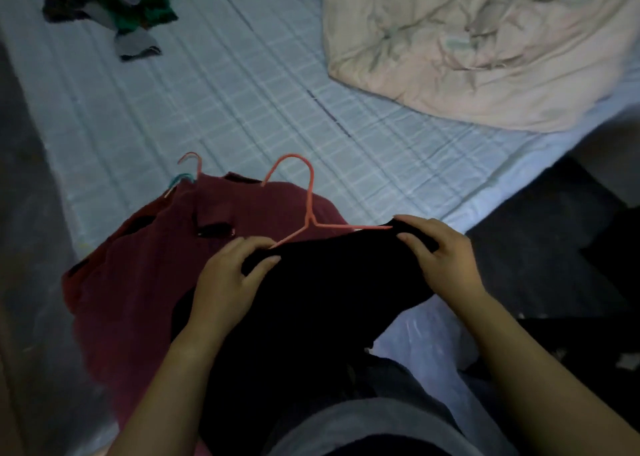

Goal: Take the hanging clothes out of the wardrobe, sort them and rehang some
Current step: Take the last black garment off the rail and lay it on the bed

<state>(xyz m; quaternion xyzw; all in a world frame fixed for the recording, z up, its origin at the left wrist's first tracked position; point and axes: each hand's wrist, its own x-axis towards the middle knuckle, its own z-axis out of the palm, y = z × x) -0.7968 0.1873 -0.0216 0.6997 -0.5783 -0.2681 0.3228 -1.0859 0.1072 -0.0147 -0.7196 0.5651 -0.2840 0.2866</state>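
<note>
Checked pale-blue bed (pixel 242 102) under cream duvet (pixel 485 50), dark clothes heap (pixel 114 2), maroon garments (pixel 145 265).

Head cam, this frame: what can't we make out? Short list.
Head view only.
- Orange hanger: lower part hidden inside the black garment.
- black garment: kind unreadable, too dark.
- Rear hangers: only hooks show; maroon garment covers the rest.
- Clothes pile: blurred, cut by the top edge.
- Wardrobe: out of frame.
</note>
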